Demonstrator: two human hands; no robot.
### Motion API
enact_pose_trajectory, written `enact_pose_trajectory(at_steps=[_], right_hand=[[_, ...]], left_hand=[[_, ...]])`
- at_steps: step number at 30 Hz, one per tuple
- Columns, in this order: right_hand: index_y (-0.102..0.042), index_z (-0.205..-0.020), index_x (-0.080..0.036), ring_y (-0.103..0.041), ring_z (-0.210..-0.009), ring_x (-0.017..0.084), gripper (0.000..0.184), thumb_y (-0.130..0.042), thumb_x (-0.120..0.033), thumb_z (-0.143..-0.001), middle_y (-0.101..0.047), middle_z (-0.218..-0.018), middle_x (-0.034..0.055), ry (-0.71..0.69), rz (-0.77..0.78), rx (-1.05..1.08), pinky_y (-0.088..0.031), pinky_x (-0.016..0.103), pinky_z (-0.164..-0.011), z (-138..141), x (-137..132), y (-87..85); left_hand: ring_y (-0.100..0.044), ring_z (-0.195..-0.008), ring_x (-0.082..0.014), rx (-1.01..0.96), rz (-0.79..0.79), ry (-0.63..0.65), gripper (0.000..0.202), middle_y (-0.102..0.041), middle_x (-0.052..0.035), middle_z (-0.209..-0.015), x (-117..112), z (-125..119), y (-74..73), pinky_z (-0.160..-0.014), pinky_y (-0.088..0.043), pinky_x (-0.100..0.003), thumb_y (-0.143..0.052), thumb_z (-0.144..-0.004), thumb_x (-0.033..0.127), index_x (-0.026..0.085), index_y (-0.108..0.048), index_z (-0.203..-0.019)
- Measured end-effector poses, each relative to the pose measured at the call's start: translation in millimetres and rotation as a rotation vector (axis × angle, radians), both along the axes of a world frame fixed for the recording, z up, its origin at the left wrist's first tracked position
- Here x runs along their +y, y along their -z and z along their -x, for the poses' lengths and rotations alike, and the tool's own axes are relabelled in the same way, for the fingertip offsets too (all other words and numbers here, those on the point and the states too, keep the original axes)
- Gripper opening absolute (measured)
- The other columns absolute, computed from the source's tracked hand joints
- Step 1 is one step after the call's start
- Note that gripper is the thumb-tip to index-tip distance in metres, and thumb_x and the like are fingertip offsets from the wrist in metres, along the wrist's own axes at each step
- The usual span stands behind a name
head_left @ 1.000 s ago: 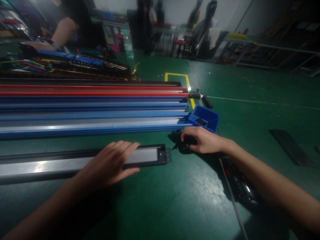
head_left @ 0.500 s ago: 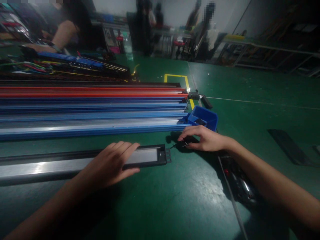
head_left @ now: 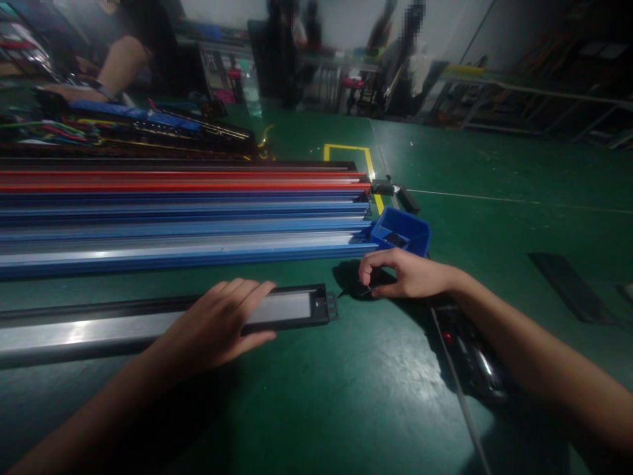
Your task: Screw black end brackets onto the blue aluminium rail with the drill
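Observation:
My left hand [head_left: 225, 323] is closed over a long black-edged metal profile [head_left: 99, 332], fingers across its far edge and thumb along the near side. The profile's right end carries a black end piece [head_left: 321, 305] with small open tabs. Just right of that end, my right hand [head_left: 408, 276] hovers low over the green surface with thumb and fingers curled into a pinch. A thin, shiny sliver shows at its fingertips, too small and dark to name. Shadow hides part of what lies beneath those fingers.
Blue profiles [head_left: 198, 254] and red ones [head_left: 188, 181] lie parallel beyond. A blue bin [head_left: 418, 231] stands at their right ends. Under my right forearm is a shiny black object [head_left: 477, 363] with a red spot. Across the surface, another person's arm [head_left: 123, 63] rests near bundled wires [head_left: 64, 132].
My right hand's fingers have curled in closer to the thumb, and its fingertips have shifted slightly right. My left hand and the profile stay in place.

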State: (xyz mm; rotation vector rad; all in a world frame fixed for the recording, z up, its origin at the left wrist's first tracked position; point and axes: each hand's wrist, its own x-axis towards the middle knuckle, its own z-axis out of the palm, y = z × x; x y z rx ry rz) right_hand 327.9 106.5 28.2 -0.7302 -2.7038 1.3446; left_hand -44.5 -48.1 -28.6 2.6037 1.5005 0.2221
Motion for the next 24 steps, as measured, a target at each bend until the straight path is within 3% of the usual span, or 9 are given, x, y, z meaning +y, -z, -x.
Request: enact_pose_trajectory(at_steps=[6, 24], right_hand=[[-0.076, -0.120, -0.019, -0.066, -0.112, 0.022, 0.033, -0.080, -0.027, -0.089, -0.072, -0.120, 0.0074, -0.064, 0.128, 0.015, -0.052, 0.038, -0.098, -1.6, 1.2, -2.8], [-0.067, -0.113, -0.015, -0.062, -0.088, 0.016, 0.030, -0.075, -0.037, -0.095, -0.067, -0.102, 0.0043, -0.016, 0.388, -0.045, -0.049, 0.031, -0.078, -4.8, 4.9, -2.8]], left_hand=[[-0.068, -0.114, -0.0329, -0.002, 0.005, -0.007, 0.064, -0.069, -0.0190, -0.134, 0.0, -0.2, -0.5, -0.098, -0.056, -0.050, -0.070, -0.094, 0.049, 0.013, -0.058, -0.145], [-0.068, -0.113, -0.0334, 0.016, 0.019, -0.004, 0.067, -0.069, -0.0193, -0.133, 0.1, 1.1, -0.1, -0.097, -0.056, -0.051, -0.070, -0.094, 0.051, 0.011, -0.055, -0.146]])
